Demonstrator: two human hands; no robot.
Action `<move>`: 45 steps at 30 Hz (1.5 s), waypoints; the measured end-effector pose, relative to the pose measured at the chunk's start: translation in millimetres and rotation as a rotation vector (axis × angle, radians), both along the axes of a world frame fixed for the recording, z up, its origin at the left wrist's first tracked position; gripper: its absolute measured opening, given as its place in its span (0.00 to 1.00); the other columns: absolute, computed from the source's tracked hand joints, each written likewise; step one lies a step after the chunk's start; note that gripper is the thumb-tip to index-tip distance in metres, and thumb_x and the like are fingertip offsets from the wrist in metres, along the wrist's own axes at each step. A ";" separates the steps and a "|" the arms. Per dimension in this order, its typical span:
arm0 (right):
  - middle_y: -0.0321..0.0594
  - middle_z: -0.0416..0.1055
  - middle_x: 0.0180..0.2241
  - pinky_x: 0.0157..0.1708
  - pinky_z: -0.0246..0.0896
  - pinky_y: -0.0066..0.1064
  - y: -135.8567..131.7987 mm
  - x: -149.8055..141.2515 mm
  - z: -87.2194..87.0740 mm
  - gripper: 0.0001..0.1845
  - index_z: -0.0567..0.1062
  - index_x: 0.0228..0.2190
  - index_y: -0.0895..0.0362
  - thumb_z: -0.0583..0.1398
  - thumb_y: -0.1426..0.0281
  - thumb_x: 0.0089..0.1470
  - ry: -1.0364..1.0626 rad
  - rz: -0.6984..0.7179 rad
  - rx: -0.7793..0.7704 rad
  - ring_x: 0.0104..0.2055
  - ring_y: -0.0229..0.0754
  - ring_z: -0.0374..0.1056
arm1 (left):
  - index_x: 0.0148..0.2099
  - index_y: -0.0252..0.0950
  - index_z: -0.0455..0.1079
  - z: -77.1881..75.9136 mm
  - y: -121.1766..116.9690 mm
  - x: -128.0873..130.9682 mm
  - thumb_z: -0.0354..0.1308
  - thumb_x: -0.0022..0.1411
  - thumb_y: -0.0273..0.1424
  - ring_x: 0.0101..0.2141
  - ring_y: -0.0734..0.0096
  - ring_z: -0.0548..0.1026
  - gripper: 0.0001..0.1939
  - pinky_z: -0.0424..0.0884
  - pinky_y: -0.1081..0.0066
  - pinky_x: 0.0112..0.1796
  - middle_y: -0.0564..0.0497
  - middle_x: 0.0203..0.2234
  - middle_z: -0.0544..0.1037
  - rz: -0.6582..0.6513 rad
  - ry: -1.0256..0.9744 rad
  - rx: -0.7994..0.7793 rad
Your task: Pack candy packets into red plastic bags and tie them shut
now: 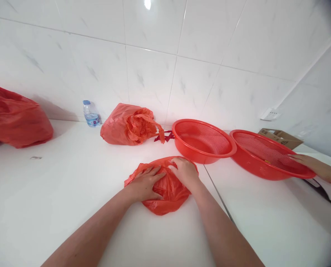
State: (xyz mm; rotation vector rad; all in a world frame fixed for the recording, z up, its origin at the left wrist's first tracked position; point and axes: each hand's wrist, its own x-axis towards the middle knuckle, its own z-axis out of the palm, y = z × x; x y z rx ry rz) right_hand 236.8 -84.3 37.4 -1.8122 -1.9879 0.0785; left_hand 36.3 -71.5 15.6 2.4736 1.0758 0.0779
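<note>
A red plastic bag lies spread and crumpled on the white table in front of me, its mouth facing up. My left hand rests on the bag's left side, fingers stretched out and thumb apart. At the far right of the same bag, my right hand has its fingers bent and thumb close to them, gripping the plastic near the rim. What lies inside the bag is hidden by folds and by my hands.
Behind stand a tied red bag, a water bottle and a red plastic basket. Another person's hand reaches into a second red basket at right. A cardboard box sits behind; a large red bag lies left.
</note>
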 end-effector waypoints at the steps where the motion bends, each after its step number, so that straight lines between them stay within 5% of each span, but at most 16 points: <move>1: 0.39 0.73 0.40 0.42 0.57 0.31 -2.1 -2.1 0.0 0.11 0.73 0.38 0.55 0.55 0.66 0.56 -0.014 -0.018 0.040 0.43 0.40 0.67 | 0.66 0.53 0.44 -0.2 0.2 -0.2 0.60 0.47 0.51 0.65 0.47 0.37 0.47 0.44 0.46 0.59 0.52 0.67 0.40 0.001 -0.005 0.002; 8: 0.40 0.73 0.39 0.42 0.59 0.30 -0.5 -9.3 -11.3 0.07 0.75 0.34 0.55 0.59 0.69 0.52 -0.005 0.078 0.018 0.42 0.40 0.67 | 0.66 0.54 0.45 -13.4 7.9 -3.1 0.60 0.48 0.50 0.64 0.49 0.41 0.46 0.46 0.47 0.59 0.53 0.66 0.44 0.019 -0.055 0.040; 13: 0.38 0.72 0.36 0.41 0.61 0.28 -16.2 -3.2 5.2 0.10 0.74 0.37 0.54 0.53 0.70 0.57 0.160 -0.019 0.387 0.39 0.37 0.67 | 0.64 0.50 0.52 -21.8 19.6 -7.6 0.57 0.50 0.50 0.64 0.49 0.46 0.41 0.46 0.48 0.59 0.51 0.65 0.49 0.106 -0.054 0.111; 17: 0.43 0.68 0.41 0.44 0.62 0.31 -38.2 31.4 15.6 0.11 0.73 0.38 0.55 0.52 0.70 0.57 0.193 -0.178 0.675 0.44 0.39 0.65 | 0.64 0.48 0.53 -24.0 27.2 -9.6 0.55 0.52 0.52 0.64 0.47 0.46 0.40 0.48 0.47 0.58 0.50 0.65 0.49 0.166 -0.068 0.139; 20: 0.49 0.61 0.51 0.52 0.57 0.39 -49.5 86.3 17.9 0.16 0.71 0.45 0.56 0.54 0.69 0.55 0.056 -0.356 0.756 0.53 0.45 0.60 | 0.65 0.47 0.53 -22.9 28.2 -9.9 0.54 0.53 0.51 0.63 0.47 0.46 0.39 0.49 0.48 0.58 0.50 0.65 0.49 0.170 -0.068 0.132; 25: 0.56 0.49 0.61 0.58 0.46 0.46 -64.3 202.9 25.9 0.31 0.59 0.57 0.63 0.55 0.67 0.53 -0.230 -0.735 0.561 0.63 0.54 0.46 | 0.64 0.47 0.53 -23.4 28.0 -10.5 0.55 0.53 0.49 0.63 0.48 0.47 0.38 0.46 0.48 0.58 0.49 0.65 0.49 0.179 -0.058 0.141; 29: 0.55 0.60 0.56 0.56 0.47 0.45 -84.4 258.3 21.4 0.31 0.59 0.57 0.63 0.55 0.68 0.52 -0.347 -0.840 0.209 0.60 0.55 0.51 | 0.64 0.47 0.54 -24.0 26.6 -7.3 0.55 0.52 0.50 0.63 0.48 0.48 0.38 0.45 0.47 0.59 0.49 0.65 0.50 0.167 -0.050 0.145; 36: 0.53 0.63 0.50 0.50 0.50 0.40 -115.8 242.3 -16.2 0.27 0.63 0.54 0.62 0.55 0.70 0.52 -0.465 -0.856 0.195 0.50 0.53 0.59 | 0.60 0.45 0.62 -9.2 14.7 -0.7 0.54 0.52 0.52 0.59 0.47 0.58 0.35 0.53 0.51 0.57 0.48 0.62 0.59 0.115 -0.143 0.196; 45: 0.50 0.67 0.43 0.45 0.52 0.38 -144.8 224.4 -28.6 0.21 0.66 0.50 0.60 0.53 0.71 0.53 -0.496 -0.869 0.176 0.45 0.51 0.62 | 0.53 0.44 0.68 7.2 0.0 0.6 0.44 0.62 0.48 0.51 0.56 0.69 0.24 0.63 0.61 0.52 0.52 0.52 0.72 0.111 -0.298 0.264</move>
